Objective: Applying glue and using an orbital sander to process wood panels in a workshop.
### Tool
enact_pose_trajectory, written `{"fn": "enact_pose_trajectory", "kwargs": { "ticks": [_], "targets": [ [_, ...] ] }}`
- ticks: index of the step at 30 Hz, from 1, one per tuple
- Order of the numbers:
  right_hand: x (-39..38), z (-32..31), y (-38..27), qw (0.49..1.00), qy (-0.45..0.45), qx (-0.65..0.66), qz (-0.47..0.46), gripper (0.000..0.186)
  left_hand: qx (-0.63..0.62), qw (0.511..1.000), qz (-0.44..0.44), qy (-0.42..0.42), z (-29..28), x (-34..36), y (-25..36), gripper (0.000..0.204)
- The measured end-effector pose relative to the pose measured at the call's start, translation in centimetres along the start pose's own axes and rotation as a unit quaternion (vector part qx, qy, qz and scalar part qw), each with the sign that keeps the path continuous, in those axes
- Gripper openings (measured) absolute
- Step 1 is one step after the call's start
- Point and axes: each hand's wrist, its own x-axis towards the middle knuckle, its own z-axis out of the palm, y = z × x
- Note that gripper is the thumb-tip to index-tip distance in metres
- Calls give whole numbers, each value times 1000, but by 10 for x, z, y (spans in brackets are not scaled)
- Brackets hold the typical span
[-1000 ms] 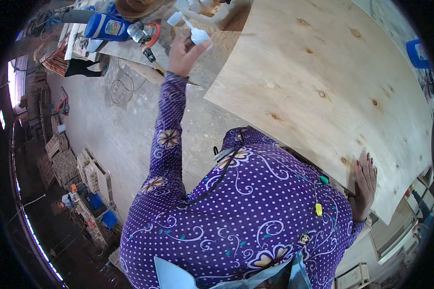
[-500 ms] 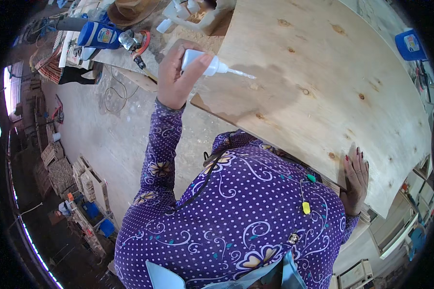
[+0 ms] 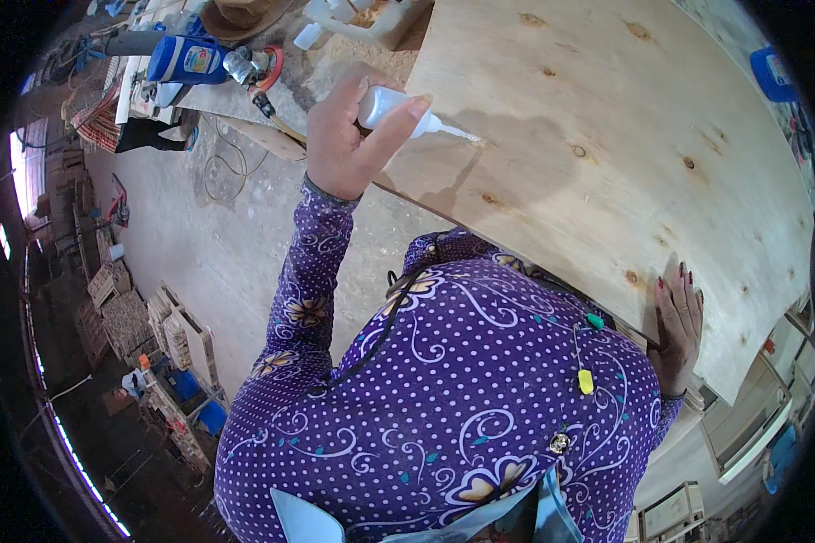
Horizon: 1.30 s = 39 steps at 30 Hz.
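Observation:
My left hand [image 3: 342, 149] is wrapped around a small white squeeze bottle [image 3: 377, 106], thumb pressed along its side. The bottle is tilted, and its long thin nozzle [image 3: 459, 133] points right and down. Its tip reaches a small pale patch on the plywood sheet [image 3: 598, 100]; whether it touches I cannot tell. The sheet is light, with several dark brown knots [image 3: 689, 163]. My right hand [image 3: 681, 312] lies flat on its near edge at the right, fingers stretched out and holding nothing.
Left of the sheet are a blue jug [image 3: 186, 61], a power tool with a red disc guard [image 3: 261, 68], a brown hat [image 3: 240, 20] and a cut-open plastic container [image 3: 385, 32]. Another person's leg [image 3: 154, 136] shows at the far left. Another blue container [image 3: 773, 74] is far right.
My left hand has moved slightly right, and the bottle tilts more steeply, bringing its nozzle to the pale patch. My right hand stays flat on the sheet. The view has shifted a little.

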Motion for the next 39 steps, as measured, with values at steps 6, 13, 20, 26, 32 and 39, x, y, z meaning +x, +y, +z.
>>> {"fn": "enact_pose_trajectory", "kwargs": {
  "ticks": [6, 13, 20, 26, 32, 39],
  "targets": [
    [-1, 2, 1, 1000, 3, -13, 3, 44, 36, 999, 18, -4, -1, 0, 8, 26],
    [-2, 3, -1, 1000, 16, -6, 5, 46, 37, 999, 17, -13, -3, 1, 7, 27],
    [-1, 2, 0, 1000, 11, 7, 0, 50, 27, 1000, 13, -7, -2, -1, 6, 26],
    [-2, 2, -2, 1000, 14, 10, 2, 50, 14, 1000, -2, -11, -4, -2, 1, 25],
    [-1, 2, -4, 1000, 9, 5, 11, 46, -91, 992, -83, 11, -12, -3, -15, 24],
    [2, 4, -3, 1000, 17, -21, -13, 42, -369, 891, -253, 75, -38, -6, -102, 25]
  ]
}}
